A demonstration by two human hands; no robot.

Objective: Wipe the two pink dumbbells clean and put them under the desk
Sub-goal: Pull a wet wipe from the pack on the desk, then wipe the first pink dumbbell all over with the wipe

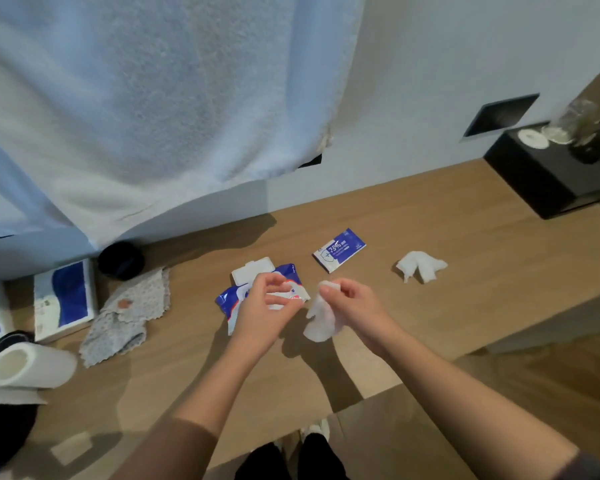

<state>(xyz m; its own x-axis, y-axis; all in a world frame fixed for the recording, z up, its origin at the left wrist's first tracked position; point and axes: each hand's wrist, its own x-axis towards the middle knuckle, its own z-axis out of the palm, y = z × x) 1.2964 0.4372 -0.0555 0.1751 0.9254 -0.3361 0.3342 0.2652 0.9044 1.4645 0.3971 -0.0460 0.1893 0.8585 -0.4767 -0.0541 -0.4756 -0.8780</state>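
Dumbbells: out of frame, place cannot be told.

Head view. Right hand (pixel 355 306), grip closed: thumb and fingertips pinch a white wet wipe (pixel 321 322) by its top edge; the rest hangs below the grip, above the wooden bench (pixel 465 230). Left hand (pixel 262 311) just left of that grip, fingers curled over a blue-and-white wipes pack (pixel 227 301); cannot tell if it grips the pack or only hovers. Pack's white flip lid (pixel 253 273) stands open on the far side of the left grip. Print on the pack too blurred to read.

Beyond the right grip: flat blue-and-white sachet (pixel 340 250), "75%" legible, smaller text not. Farther right of it, a crumpled white wipe (pixel 421 268) lies apart on the bench.

Left of the left grip: grey patterned cloth (pixel 129 317), then a paper roll (pixel 25 370) on its side. Pale blue towel (pixel 153 98) hangs behind.
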